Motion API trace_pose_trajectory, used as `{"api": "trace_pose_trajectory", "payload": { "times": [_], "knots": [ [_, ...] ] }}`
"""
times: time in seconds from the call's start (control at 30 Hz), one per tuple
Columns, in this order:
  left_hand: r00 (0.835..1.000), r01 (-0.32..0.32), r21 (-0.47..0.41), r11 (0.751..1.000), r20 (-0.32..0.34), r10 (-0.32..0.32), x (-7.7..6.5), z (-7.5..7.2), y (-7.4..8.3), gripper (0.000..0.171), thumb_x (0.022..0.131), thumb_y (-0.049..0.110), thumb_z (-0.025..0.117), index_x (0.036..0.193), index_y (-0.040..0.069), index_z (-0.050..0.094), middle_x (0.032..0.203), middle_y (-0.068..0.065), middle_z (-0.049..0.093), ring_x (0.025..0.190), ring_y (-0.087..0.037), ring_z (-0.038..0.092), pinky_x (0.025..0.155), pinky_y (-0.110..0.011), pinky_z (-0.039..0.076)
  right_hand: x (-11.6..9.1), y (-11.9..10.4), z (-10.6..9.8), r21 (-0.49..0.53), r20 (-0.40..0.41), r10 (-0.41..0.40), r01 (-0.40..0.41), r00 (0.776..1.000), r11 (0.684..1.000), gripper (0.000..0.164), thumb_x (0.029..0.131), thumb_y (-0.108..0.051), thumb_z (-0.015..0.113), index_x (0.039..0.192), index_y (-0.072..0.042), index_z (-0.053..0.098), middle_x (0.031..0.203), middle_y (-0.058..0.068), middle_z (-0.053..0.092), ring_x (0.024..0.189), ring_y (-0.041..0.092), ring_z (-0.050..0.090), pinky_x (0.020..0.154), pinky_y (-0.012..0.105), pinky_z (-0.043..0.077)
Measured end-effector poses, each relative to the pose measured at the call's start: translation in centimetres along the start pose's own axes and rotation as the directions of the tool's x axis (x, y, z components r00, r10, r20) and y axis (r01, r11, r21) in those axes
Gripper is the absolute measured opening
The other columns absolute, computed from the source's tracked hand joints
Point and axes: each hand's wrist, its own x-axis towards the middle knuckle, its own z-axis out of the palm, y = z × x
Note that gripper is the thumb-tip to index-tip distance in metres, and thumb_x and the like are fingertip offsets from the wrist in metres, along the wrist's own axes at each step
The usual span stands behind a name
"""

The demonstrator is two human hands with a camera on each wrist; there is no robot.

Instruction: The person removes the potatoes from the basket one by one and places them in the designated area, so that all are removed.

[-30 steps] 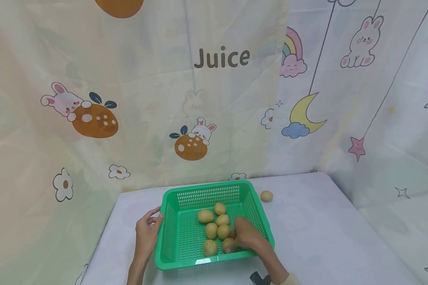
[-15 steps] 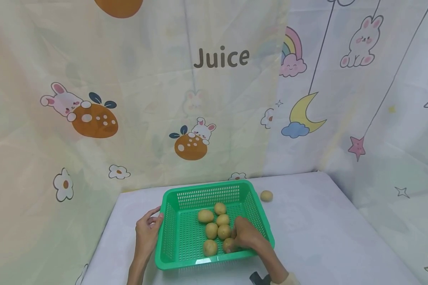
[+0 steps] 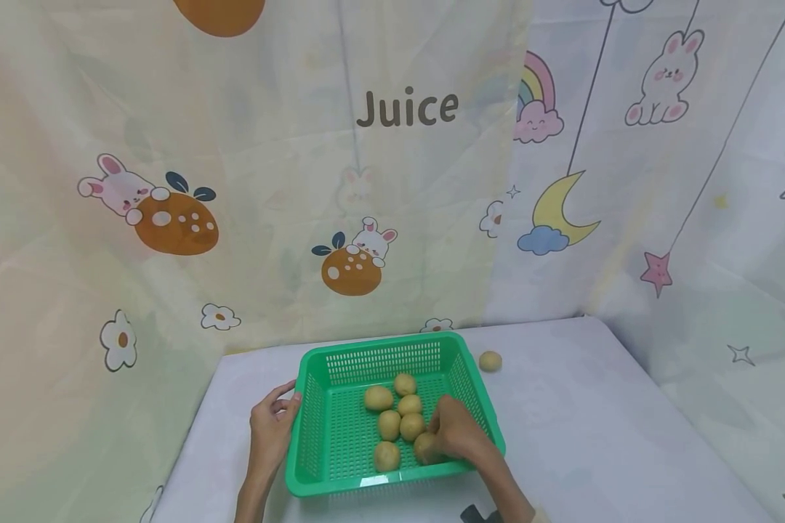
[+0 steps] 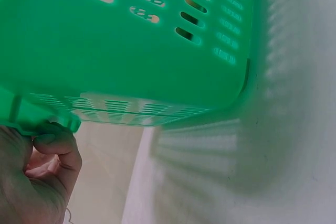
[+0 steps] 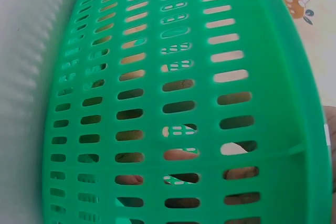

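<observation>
Head view: I see the left hand (image 3: 272, 428) pinching the green basket (image 3: 340, 487) at left, likely to steady it, the right hand (image 3: 459, 431) curled round a near potato (image 3: 426, 450).

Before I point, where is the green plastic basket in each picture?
Head: the green plastic basket sits at the bottom middle, potatoes inside.
Left wrist: the green plastic basket fills the upper left, seen from outside.
Right wrist: the green plastic basket fills most of the picture.
Shared landmark: the pale tabletop, under it in the first, right side in the second, left side in the third.
</observation>
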Motion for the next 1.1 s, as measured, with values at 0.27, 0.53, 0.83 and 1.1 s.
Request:
{"api": "trace_pose_trajectory", "payload": {
  "times": [0.27,0.53,0.83,1.1],
  "knots": [
    [1.0,-0.007,-0.005,1.0,-0.006,0.007,-0.1,0.0,0.1,0.035,0.111,0.015,0.063,0.143,0.0,0.067,0.087,-0.018,0.076,0.062,-0.012,0.075,0.059,-0.024,0.062,-0.1,0.1,-0.8,0.042,-0.003,-0.072,0.072,0.997,0.997,0.027,0.059,0.009,0.087,0.06,-0.006,0.065,0.058,-0.01,0.038,0.056,0.009,0.031,0.045,0.021,0.03],
    [1.0,-0.017,-0.021,1.0,-0.004,0.017,-0.2,0.0,0.2,0.036,0.111,0.016,0.065,0.143,0.0,0.067,0.088,-0.018,0.076,0.062,-0.011,0.074,0.059,-0.023,0.062,-0.2,0.1,-1.5,0.103,0.01,-0.144,0.142,0.99,0.985,0.028,0.056,0.012,0.088,0.08,0.0,0.083,0.064,-0.006,0.067,0.059,0.007,0.049,0.05,0.023,0.047],
    [1.0,-0.017,-0.004,1.0,-0.02,0.016,-0.3,0.1,0.2,0.036,0.111,0.017,0.065,0.143,0.0,0.067,0.085,-0.015,0.075,0.061,-0.011,0.074,0.058,-0.023,0.062,-0.5,-0.1,-2.4,0.081,0.01,-0.142,0.141,0.99,0.987,0.041,0.056,0.01,0.097,0.094,0.003,0.083,0.088,0.009,0.079,0.079,0.02,0.07,0.07,0.033,0.061],
    [1.0,-0.015,0.004,1.0,-0.027,0.015,-0.2,0.1,0.2,0.036,0.111,0.016,0.065,0.143,-0.002,0.067,0.084,-0.013,0.075,0.061,-0.01,0.073,0.057,-0.023,0.061,-0.5,-0.3,-2.6,0.109,0.02,-0.129,0.126,0.991,0.986,0.043,0.056,0.012,0.097,0.096,0.004,0.082,0.088,0.01,0.08,0.078,0.02,0.071,0.07,0.032,0.062]
  ]
}}
